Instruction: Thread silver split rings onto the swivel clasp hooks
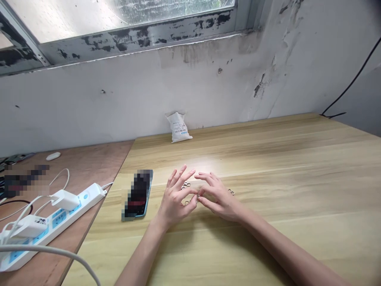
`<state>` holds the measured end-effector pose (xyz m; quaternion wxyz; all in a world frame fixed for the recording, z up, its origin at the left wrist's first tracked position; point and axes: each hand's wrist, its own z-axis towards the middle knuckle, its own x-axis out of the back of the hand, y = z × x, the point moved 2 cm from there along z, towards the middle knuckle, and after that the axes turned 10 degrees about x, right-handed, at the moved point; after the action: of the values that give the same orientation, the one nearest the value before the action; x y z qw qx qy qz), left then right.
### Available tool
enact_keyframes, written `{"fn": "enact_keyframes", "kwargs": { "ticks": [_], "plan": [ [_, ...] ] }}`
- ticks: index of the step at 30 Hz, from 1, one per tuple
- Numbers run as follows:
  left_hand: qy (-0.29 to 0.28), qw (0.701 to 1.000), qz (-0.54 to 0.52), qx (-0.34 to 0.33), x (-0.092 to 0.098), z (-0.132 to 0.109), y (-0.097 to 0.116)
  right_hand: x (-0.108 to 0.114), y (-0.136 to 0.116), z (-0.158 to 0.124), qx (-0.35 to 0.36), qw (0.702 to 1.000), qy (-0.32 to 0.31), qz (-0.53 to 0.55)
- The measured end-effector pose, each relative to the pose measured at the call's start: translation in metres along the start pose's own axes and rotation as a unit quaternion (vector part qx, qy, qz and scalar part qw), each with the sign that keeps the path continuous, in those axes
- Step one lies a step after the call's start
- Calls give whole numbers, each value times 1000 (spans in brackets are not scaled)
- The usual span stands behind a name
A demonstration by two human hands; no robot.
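Note:
My left hand (177,196) and my right hand (218,196) meet over the wooden table, each in a pinch with thumb and forefinger. Between the fingertips is a small silvery metal piece (198,194), mostly covered, so its exact kind is unclear. The other fingers of both hands are raised and spread. Behind my left fingers lie several small metal clasps (186,184), partly hidden. A metal ring (187,202) shows beneath my left hand. More small metal hardware (231,192) lies just past the back of my right hand.
A phone (139,194) lies left of my left hand. A white packet (179,128) leans against the wall. On the lower brown board, a power strip (97,192) holds white chargers (66,200) and cables. A grey cable (59,249) crosses the front left corner.

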<state>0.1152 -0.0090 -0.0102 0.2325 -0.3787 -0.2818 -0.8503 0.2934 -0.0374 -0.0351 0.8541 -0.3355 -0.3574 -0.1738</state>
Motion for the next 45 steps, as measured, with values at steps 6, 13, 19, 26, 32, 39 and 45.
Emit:
{"fn": "enact_keyframes", "kwargs": {
  "ticks": [6,13,19,26,32,39,45],
  "plan": [
    [-31,999,-22,23,-5,-1,-4,-3,-1,1,38,996,1,-84],
    [-43,998,-12,38,-7,-1,-7,3,12,1,62,987,20,-147],
    [-108,993,9,45,-11,-3,-10,14,11,2,91,977,59,-183],
    [-102,990,-52,88,-5,-2,-12,15,-2,3,68,982,125,-127],
    [-59,989,-98,96,-2,0,-13,18,0,2,19,987,150,-46],
    [-5,984,-121,130,1,0,-15,13,4,1,22,987,141,-71],
    [1,992,-57,115,2,1,-13,13,6,1,33,984,119,-132]
  ]
}}
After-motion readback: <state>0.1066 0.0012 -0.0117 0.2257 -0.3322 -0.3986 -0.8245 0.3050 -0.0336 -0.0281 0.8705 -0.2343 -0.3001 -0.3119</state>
